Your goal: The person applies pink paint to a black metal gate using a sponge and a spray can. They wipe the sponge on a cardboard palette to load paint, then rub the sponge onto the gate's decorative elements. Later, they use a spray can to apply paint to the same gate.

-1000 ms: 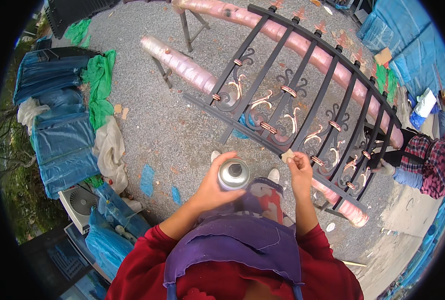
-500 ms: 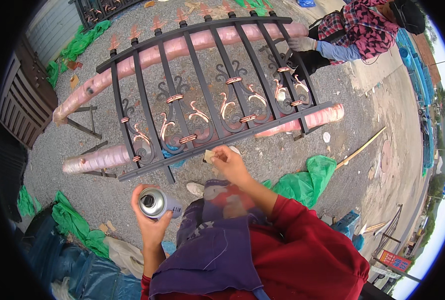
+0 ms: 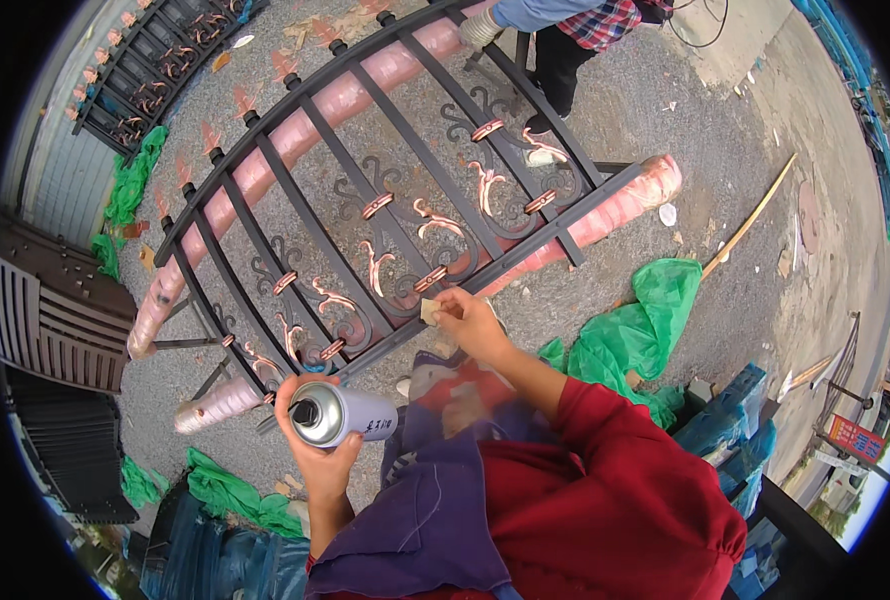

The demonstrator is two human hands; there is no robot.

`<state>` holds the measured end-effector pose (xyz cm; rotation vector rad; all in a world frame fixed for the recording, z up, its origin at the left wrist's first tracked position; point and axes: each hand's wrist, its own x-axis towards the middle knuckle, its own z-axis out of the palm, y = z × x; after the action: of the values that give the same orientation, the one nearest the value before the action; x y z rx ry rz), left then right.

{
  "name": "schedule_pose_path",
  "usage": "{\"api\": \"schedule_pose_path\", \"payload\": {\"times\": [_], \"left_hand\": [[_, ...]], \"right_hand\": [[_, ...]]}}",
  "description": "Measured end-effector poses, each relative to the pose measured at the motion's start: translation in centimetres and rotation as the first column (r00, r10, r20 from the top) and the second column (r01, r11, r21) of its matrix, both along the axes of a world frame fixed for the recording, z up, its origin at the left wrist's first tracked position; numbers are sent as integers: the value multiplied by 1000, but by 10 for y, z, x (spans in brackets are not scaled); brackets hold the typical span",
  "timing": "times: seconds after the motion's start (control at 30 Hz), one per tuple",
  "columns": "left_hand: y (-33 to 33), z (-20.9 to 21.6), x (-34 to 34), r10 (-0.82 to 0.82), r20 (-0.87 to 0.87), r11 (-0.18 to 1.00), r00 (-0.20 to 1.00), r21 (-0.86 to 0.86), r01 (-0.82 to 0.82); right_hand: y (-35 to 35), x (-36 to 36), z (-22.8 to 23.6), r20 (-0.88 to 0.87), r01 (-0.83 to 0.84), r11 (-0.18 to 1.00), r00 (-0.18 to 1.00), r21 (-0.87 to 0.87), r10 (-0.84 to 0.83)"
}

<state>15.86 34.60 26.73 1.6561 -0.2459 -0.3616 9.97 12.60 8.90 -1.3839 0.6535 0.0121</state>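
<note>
My left hand [image 3: 320, 460] is wrapped round a white spray can [image 3: 363, 415], its black nozzle tilted toward me. Between the thumb and fingers of my right hand [image 3: 473, 328] is a small tan square piece [image 3: 430, 312], like sandpaper or card. This piece overlaps the near rail of a black iron fence panel [image 3: 565, 223] in view; contact cannot be told. The panel has scrolls, copper-coloured leaf ornaments and collars, and spear tips along its curved far side. Pink-wrapped supports [image 3: 295, 128] bear it.
Across the panel, another person's gloved hand [image 3: 482, 28] rests at its far right corner. Green netting [image 3: 630, 335] and a wooden stick [image 3: 750, 218] lie on the right. More black fence panels [image 3: 150, 75] stand back left. Blue-wrapped bundles [image 3: 230, 560] are near me at left.
The view has turned and shifted, so the panel appears more slanted and nearer. My right hand now overlaps the panel's near rail. Both hands keep their holds.
</note>
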Motion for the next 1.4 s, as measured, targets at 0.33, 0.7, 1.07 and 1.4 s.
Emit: {"api": "schedule_pose_path", "payload": {"times": [0.33,0.7,1.07,1.4], "left_hand": [[-132,14,43,-159,-5,986,987,51,159],[-245,0,63,-384,-24,911,923,154,383],[-267,-13,62,-454,-91,873,886,155,463],[-243,-17,63,-395,-113,908,912,101,406]], "right_hand": [[-116,-27,-32,-56,410,885,911,219,-408],[-160,-77,-59,-131,680,629,711,376,-691],[-189,-75,-62,-81,706,575,657,413,-749],[-193,-43,-48,-19,667,626,691,404,-723]]}}
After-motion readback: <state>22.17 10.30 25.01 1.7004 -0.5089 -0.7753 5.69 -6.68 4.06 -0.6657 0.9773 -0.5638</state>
